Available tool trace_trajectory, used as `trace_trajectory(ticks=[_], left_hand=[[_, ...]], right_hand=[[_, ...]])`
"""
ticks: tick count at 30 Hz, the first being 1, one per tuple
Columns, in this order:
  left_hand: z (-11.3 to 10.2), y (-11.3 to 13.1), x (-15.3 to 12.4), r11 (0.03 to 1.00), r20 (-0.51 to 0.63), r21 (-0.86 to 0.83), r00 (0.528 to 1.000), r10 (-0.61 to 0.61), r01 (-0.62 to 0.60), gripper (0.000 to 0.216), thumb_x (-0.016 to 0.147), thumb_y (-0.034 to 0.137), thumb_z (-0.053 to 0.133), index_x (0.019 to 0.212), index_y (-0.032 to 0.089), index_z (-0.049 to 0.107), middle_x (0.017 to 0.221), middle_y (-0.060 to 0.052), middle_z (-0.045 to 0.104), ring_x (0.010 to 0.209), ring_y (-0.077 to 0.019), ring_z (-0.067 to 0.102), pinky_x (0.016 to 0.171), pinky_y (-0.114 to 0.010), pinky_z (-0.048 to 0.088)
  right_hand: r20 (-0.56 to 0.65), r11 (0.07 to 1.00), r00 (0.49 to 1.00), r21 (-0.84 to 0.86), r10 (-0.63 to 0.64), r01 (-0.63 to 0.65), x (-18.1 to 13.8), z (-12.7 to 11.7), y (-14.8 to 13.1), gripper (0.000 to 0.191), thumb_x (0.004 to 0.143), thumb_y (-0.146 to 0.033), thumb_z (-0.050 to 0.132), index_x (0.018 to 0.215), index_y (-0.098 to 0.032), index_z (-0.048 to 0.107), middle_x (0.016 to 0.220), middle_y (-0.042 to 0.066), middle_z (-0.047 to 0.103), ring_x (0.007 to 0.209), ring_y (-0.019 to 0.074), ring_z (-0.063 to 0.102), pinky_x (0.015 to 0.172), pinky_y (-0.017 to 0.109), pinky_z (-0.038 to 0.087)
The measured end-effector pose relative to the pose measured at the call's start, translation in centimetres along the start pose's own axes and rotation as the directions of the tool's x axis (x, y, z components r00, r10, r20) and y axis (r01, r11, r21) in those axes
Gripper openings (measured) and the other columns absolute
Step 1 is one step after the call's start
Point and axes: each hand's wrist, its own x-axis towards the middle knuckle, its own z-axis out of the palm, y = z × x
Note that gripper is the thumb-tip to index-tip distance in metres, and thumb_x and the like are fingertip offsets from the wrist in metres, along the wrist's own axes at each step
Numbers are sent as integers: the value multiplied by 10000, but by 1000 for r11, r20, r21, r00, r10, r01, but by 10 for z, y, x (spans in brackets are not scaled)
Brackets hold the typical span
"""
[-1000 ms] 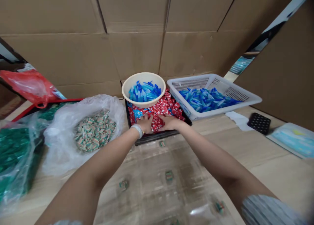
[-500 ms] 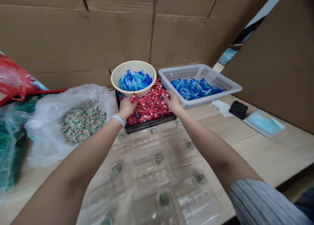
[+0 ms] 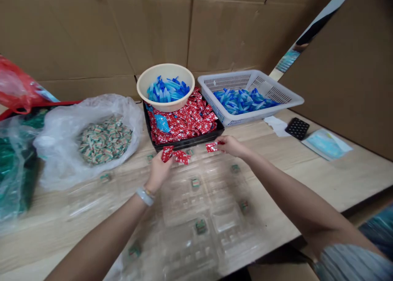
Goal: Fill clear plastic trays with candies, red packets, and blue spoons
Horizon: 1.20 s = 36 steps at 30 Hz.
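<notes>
While each grip pinches red sachets (image 3: 176, 156), left hand (image 3: 159, 170), right hand (image 3: 231, 146); glossy, white-printed.

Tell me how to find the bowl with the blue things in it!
Look at the wall of cardboard boxes at the back of the table. In front of it, a black tray heaped with red packets carries the round cream bowl on its far end. The white basket beside it also holds blue pieces, but it is rectangular and slotted.
</notes>
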Motion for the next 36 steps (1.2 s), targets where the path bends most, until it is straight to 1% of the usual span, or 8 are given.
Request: trace_trajectory(ticks=[6, 12, 17, 20, 25, 31, 33, 36], left_hand=[[5, -15, 6, 936, -14, 348, 998, 53, -45, 231, 663, 198, 530, 876, 148, 605, 748, -51, 645, 663, -180, 561, 616, -270, 408], [-26, -8, -6, 967, 14, 240, 995, -94, 88, 227, 663, 336, 567, 721, 116, 583, 582, -9, 591, 507, -120, 493, 485, -216, 364], [-45, 2, -27, 950, 218, 223, 938, -269, 220, 264, 634, 386, 594, 650, 127, 547, 462, 40, 488, 408, -83, 404, 400, -195, 298], [-52, 5, -38, 943, 278, 241, 915, -293, 229, 270, 625, 382, 609, 668, 123, 548, 479, 39, 491, 418, -84, 409, 404, -197, 298], [-56, 8, -48, 987, 340, 56, 926, -163, 153, 261, 621, 340, 636, 736, 116, 572, 607, 11, 557, 533, -95, 458, 498, -203, 347], [-40, 3, -57, 971, 460, -131, 880, -117, 198, 256, 642, 343, 619, 742, 113, 571, 626, -1, 560, 542, -97, 465, 516, -211, 357], [-34, -2, -63, 990, 415, 63, 898, -144, 129, 205, 663, 306, 603, 734, 115, 579, 616, -7, 564, 555, -118, 491, 535, -227, 368], [-28, -6, -74, 880, 340, 466, 936, -89, -86, 135, 724, 240, 537, 767, 129, 600, 728, -53, 591, 646, -167, 546, 595, -261, 387]], right_hand=[[-86, 952, 994, -289, 75, -96, 19, 9, -12, 199, 724, -261, 570, 845, -108, 612, 744, 133, 624, 727, 234, 594, 616, 319, 426], [-44, 827, 998, -558, 51, -67, -1, 11, -27, 250, 818, -148, 373, 936, -128, 593, 935, 138, 595, 817, 216, 580, 658, 288, 421], [134, 742, 930, -569, -343, 355, -16, 34, -81, 294, 817, -111, 354, 1005, -162, 575, 1019, 118, 573, 891, 208, 548, 708, 284, 404], [306, 716, 841, -443, -445, 540, -15, 48, -113, 267, 804, -103, 384, 952, -146, 602, 962, 116, 605, 869, 208, 560, 714, 289, 398], [123, 930, 935, 206, -332, 304, -35, 54, -133, 247, 800, -355, 463, 856, -147, 584, 756, 49, 623, 687, 152, 564, 600, 250, 405], [402, 571, 908, 775, -115, -271, -83, 65, -124, 313, 629, -454, 598, 693, -169, 487, 491, -50, 507, 371, 54, 391, 359, 173, 275], [312, 561, 950, 784, 16, -267, -93, 60, -108, 281, 601, -414, 626, 681, -173, 507, 441, -68, 463, 343, 49, 353, 327, 167, 238], [-138, 454, 941, 891, 310, -19, -104, 41, -69, 191, 605, -318, 611, 711, -194, 511, 471, -79, 452, 382, 55, 398, 348, 160, 297]])
